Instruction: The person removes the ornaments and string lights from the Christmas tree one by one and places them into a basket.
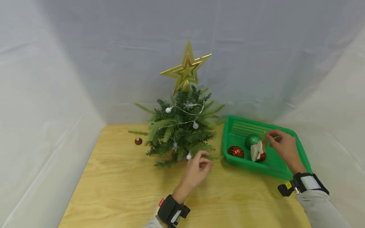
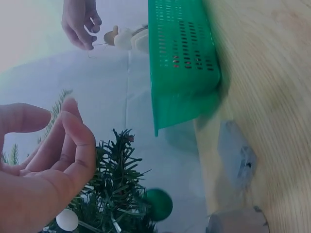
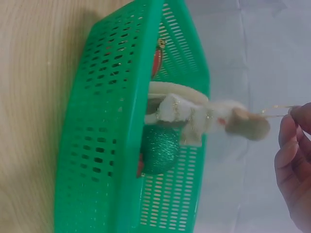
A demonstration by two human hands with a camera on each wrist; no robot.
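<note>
My right hand (image 1: 282, 147) pinches the thin gold string (image 3: 274, 116) of a small white doll ornament (image 1: 256, 152). The doll, with a brown top, hangs from the string, its lower part inside the green basket (image 1: 268, 172). Beside it lie a glittery green ball (image 3: 160, 149) and a red patterned ball (image 1: 236, 152). At the tree's lower right, my left hand (image 1: 195, 172) hovers with fingers loosely bent and nothing in them. The small Christmas tree (image 1: 182, 126) carries a gold star (image 1: 186, 69) and white bulb lights (image 1: 195, 125).
A dark brown ball (image 1: 138, 141) hangs off a left branch of the tree, and a green ball (image 2: 158, 204) shows low among its branches. The wooden table (image 1: 114, 190) lies below. White cloth (image 1: 128, 63) encloses the back and sides.
</note>
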